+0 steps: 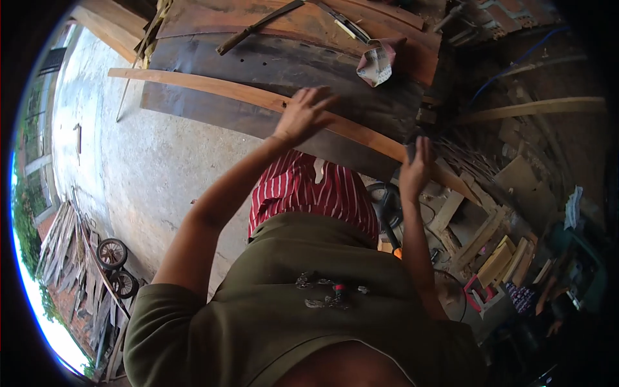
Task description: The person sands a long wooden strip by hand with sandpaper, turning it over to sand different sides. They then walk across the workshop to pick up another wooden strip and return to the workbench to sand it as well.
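A long, narrow wooden strip (pixel 245 95) lies slantwise over the dark worktable (pixel 193 58), its right end jutting past the table's edge. My left hand (pixel 303 116) is over the middle of the strip, fingers spread and slightly blurred, with nothing gripped. Farther right, my right hand (pixel 416 169) is closed at the strip, fingers pointing up, with a small dark piece at the fingertips; I cannot tell what it is. Beyond the strip sits a crumpled piece of sandpaper (pixel 377 68) with a printed backing.
At the back of the table lie a long-handled tool (pixel 258 27) and a utility knife (pixel 345 22). Wood offcuts (pixel 496 258) crowd the floor at right. Stacked boards (pixel 58 251) and small wheels (pixel 112 253) stand at left, beside the concrete floor (pixel 167 155).
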The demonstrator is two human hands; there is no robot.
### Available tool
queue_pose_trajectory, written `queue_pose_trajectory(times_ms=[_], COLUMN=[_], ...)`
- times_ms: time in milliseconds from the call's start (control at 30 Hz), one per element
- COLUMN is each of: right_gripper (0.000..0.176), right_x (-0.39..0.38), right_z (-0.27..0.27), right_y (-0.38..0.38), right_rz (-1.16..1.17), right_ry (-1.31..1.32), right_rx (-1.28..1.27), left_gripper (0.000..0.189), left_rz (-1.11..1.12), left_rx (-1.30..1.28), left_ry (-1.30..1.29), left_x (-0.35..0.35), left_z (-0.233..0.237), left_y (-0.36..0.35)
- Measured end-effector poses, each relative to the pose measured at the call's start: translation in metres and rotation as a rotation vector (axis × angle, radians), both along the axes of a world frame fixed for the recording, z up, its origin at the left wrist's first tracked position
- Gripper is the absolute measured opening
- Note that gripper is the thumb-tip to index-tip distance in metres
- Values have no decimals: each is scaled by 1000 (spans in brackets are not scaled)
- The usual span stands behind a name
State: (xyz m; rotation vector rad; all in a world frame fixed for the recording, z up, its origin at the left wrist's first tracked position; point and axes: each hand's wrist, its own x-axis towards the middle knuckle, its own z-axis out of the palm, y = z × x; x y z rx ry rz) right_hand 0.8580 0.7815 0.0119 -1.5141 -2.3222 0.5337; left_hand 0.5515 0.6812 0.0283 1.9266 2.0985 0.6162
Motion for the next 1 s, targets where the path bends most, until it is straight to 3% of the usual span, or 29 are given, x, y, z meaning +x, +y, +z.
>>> queue_pose_trajectory(times_ms=[67, 100, 167, 233, 267, 333, 367, 433, 500, 567, 600, 667, 733, 800, 867, 967, 1000], right_gripper=[78, 78, 78, 72, 59, 52, 52, 51, 55, 61, 57, 75, 72, 78, 67, 62, 65], right_x=[-45, -42, -46, -7, 19, 61, 52, 33, -45, -107, -141, -178, -174, -139, -94, -134, -163], right_z=[14, 17, 22, 13, 7, -7, -14, -23, -12, -19, -7, 10, 14, -5, -33, -32, -28], right_y=[-27, -27, -29, -16, -9, 1, 0, -5, -35, -65, -81, -102, -102, -83, -65, -82, -96], right_rz=[291, 259, 407, 160, -48, -323, -300, -503, -473, -194, -33, 306, 244, 25, -264, -373, -258], right_ry=[32, 14, 37, -78, -85, -175, -171, -32, 158, 12, 106, -3, -94, -168, -191, 11, -32], right_rx=[-3, 7, -29, 80, 84, 190, 193, 190, 100, 227, 149, 83, 82, 226, 310, 200, 229], left_gripper=[53, 54, 56, 63, 66, 69, 69, 62, 57, 53, 50, 48, 48, 48, 49, 51, 51], left_rz=[112, 148, 242, 188, 163, 167, 132, 99, 46, -11, -29, -53, -80, -64, -51, -28, -14], left_rx=[-50, -64, -134, -153, -175, -215, -198, -91, -86, -72, -59, -39, -85, -9, 27, 13, 1], left_ry=[82, 140, 189, 348, 402, 373, 338, 305, 286, 271, 232, 194, 155, 88, 41, 27, 35], left_x=[-64, -95, -147, -198, -213, -227, -233, -242, -254, -262, -267, -269, -262, -237, -209, -184, -180], left_z=[-4, -6, -3, -10, -11, -1, 1, -5, -7, -9, -11, -15, -16, -20, -28, -32, -30], left_y=[-36, -55, -86, -113, -125, -133, -131, -119, -105, -101, -100, -95, -97, -100, -99, -95, -93])
